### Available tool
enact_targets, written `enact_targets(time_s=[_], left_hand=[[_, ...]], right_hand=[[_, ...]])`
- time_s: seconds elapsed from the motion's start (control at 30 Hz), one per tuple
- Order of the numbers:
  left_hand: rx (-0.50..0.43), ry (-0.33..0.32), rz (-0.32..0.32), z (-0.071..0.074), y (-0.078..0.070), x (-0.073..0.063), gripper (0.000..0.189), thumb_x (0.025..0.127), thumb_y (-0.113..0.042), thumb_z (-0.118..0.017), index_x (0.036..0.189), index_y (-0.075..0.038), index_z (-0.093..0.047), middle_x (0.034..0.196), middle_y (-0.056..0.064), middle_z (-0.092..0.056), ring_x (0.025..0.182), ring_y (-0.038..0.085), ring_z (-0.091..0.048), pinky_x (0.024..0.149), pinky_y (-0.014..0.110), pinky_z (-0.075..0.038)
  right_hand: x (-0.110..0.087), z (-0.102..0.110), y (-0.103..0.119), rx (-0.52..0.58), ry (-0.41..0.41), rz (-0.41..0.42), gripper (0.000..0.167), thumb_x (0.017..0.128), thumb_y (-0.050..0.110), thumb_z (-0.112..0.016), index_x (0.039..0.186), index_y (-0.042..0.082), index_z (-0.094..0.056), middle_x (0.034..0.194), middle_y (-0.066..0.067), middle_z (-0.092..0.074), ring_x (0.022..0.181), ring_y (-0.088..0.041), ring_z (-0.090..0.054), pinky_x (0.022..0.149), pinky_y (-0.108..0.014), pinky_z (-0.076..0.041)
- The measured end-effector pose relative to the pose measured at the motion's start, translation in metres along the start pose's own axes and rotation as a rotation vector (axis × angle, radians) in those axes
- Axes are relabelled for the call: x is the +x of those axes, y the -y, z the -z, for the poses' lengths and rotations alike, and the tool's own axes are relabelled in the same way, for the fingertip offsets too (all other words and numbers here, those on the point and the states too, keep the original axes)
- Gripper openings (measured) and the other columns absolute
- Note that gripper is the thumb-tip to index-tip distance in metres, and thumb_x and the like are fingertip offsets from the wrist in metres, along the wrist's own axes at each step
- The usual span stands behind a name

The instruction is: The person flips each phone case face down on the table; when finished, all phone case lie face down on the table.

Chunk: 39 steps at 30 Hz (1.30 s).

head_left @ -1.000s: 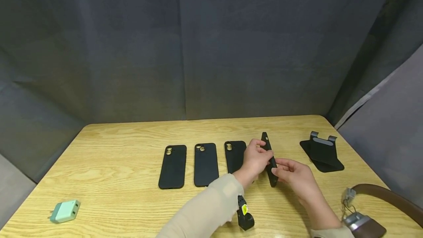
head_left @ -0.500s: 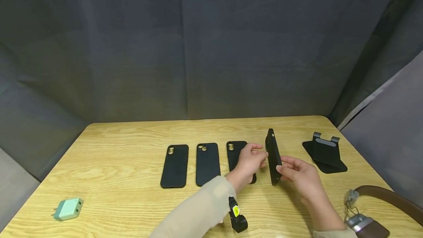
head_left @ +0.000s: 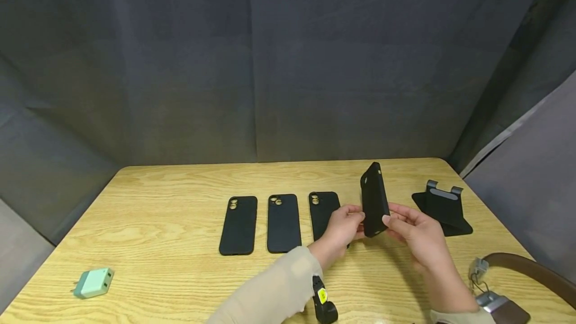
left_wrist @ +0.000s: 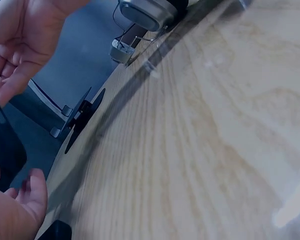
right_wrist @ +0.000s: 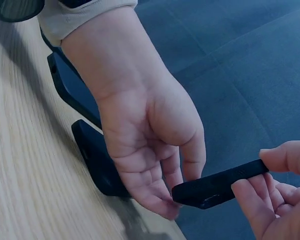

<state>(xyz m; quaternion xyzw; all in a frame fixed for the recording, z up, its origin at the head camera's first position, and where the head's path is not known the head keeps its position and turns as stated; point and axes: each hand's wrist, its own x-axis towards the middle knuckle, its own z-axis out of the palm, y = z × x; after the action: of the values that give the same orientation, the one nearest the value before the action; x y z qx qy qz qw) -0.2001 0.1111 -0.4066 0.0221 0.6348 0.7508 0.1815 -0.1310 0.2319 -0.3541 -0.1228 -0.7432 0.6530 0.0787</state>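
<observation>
A black phone case (head_left: 373, 199) stands tilted up above the right part of the table, one long edge toward me in the head view. My right hand (head_left: 423, 239) pinches its right edge near the lower end, thumb on the near side. At the lower left edge is my left hand (head_left: 342, 229), holding it between thumb and fingers. The right wrist view shows the phone case (right_wrist: 220, 185) between the left hand (right_wrist: 145, 125) and the right hand (right_wrist: 285, 205). In the left wrist view only part of the phone case (left_wrist: 5, 150) shows. Whether a phone sits inside, I cannot tell.
Three black phone cases lie in a row: a left one (head_left: 238, 226), a middle one (head_left: 283, 224) and a right one (head_left: 321, 214), partly behind the left hand. A black folding stand (head_left: 443, 209), headphones (head_left: 526, 269) and a mint charger (head_left: 94, 283) also lie on the table (head_left: 171, 224).
The phone case has lifted and turned so more of its broad face shows. My left hand let go of its upper part, slid down and took hold of the lower left edge.
</observation>
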Motion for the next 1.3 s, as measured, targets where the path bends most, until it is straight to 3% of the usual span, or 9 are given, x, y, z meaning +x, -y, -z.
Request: enact_targets(time_s=[0.1,0.3,0.5,0.77,0.83,0.93,1.07,1.17,1.3], left_hand=[[-0.014,0.004,-0.006,-0.001,0.001,0.0,0.021,0.091,-0.009,-0.054,0.109,-0.001,-0.058,0.087,0.008,-0.064,0.072,0.016,-0.06,0.064,0.031,-0.053],[-0.052,-0.013,-0.019,0.0,0.002,0.001,0.019,0.089,-0.007,-0.057,0.107,-0.002,-0.058,0.087,0.009,-0.065,0.07,0.016,-0.061,0.062,0.031,-0.053],[-0.059,-0.023,-0.025,0.003,0.0,-0.001,0.02,0.088,-0.005,-0.058,0.109,-0.003,-0.056,0.09,0.01,-0.066,0.072,0.017,-0.062,0.064,0.031,-0.054],[-0.04,-0.03,-0.062,0.008,-0.001,-0.004,0.027,0.087,-0.004,-0.06,0.113,-0.005,-0.055,0.085,0.009,-0.063,0.066,0.015,-0.061,0.067,0.033,-0.054],[-0.031,-0.029,-0.076,0.008,-0.001,-0.004,0.029,0.086,-0.003,-0.061,0.114,-0.005,-0.055,0.084,0.008,-0.062,0.064,0.013,-0.058,0.067,0.033,-0.054],[0.011,-0.021,-0.099,0.009,0.0,-0.004,0.033,0.084,-0.002,-0.063,0.116,-0.005,-0.055,0.082,0.005,-0.057,0.063,0.011,-0.055,0.067,0.031,-0.053],[0.066,-0.008,-0.117,0.008,0.001,-0.006,0.04,0.081,0.003,-0.064,0.119,-0.003,-0.054,0.082,0.004,-0.052,0.064,0.01,-0.053,0.067,0.03,-0.054],[0.076,0.001,-0.113,0.006,0.002,-0.009,0.045,0.08,0.005,-0.064,0.122,-0.003,-0.052,0.084,0.005,-0.05,0.066,0.011,-0.054,0.067,0.029,-0.055],[0.081,0.02,-0.101,0.004,0.007,-0.011,0.052,0.079,0.006,-0.066,0.127,-0.005,-0.049,0.083,0.006,-0.049,0.066,0.012,-0.055,0.067,0.028,-0.054]], right_hand=[[0.001,0.0,-0.002,0.033,-0.001,-0.005,0.052,0.087,0.01,-0.063,0.13,-0.011,-0.043,0.082,0.013,-0.059,0.079,0.002,-0.059,0.069,-0.017,-0.052],[0.002,0.002,-0.007,0.142,-0.01,-0.004,0.034,0.086,0.008,-0.065,0.117,0.001,-0.055,0.081,0.011,-0.062,0.078,-0.001,-0.062,0.067,-0.02,-0.053],[0.003,0.006,-0.009,0.136,0.014,-0.015,0.047,0.09,0.01,-0.059,0.13,-0.009,-0.042,0.083,0.013,-0.061,0.079,-0.003,-0.062,0.072,-0.021,-0.053],[0.01,0.015,-0.022,0.168,0.015,-0.101,0.051,0.09,0.013,-0.06,0.134,-0.004,-0.04,0.092,0.013,-0.059,0.08,-0.004,-0.063,0.074,-0.022,-0.053],[0.013,0.017,-0.029,0.163,0.004,-0.126,0.054,0.09,0.014,-0.061,0.136,-0.004,-0.039,0.093,0.011,-0.058,0.079,-0.006,-0.064,0.074,-0.023,-0.053],[0.019,0.021,-0.041,0.154,-0.035,-0.184,0.044,0.089,0.015,-0.063,0.129,0.004,-0.05,0.092,0.008,-0.058,0.077,-0.007,-0.065,0.074,-0.023,-0.053],[0.02,0.022,-0.045,0.091,-0.052,-0.22,0.042,0.09,0.012,-0.06,0.13,0.003,-0.05,0.095,0.003,-0.057,0.075,-0.006,-0.064,0.072,-0.022,-0.054],[0.019,0.021,-0.044,0.02,-0.055,-0.212,0.05,0.092,0.009,-0.056,0.136,-0.006,-0.04,0.097,0.0,-0.056,0.073,-0.005,-0.063,0.07,-0.021,-0.054],[0.028,0.024,-0.06,-0.062,-0.064,-0.182,0.052,0.091,0.011,-0.057,0.136,-0.007,-0.039,0.101,-0.006,-0.056,0.075,-0.003,-0.061,0.07,-0.022,-0.054]])
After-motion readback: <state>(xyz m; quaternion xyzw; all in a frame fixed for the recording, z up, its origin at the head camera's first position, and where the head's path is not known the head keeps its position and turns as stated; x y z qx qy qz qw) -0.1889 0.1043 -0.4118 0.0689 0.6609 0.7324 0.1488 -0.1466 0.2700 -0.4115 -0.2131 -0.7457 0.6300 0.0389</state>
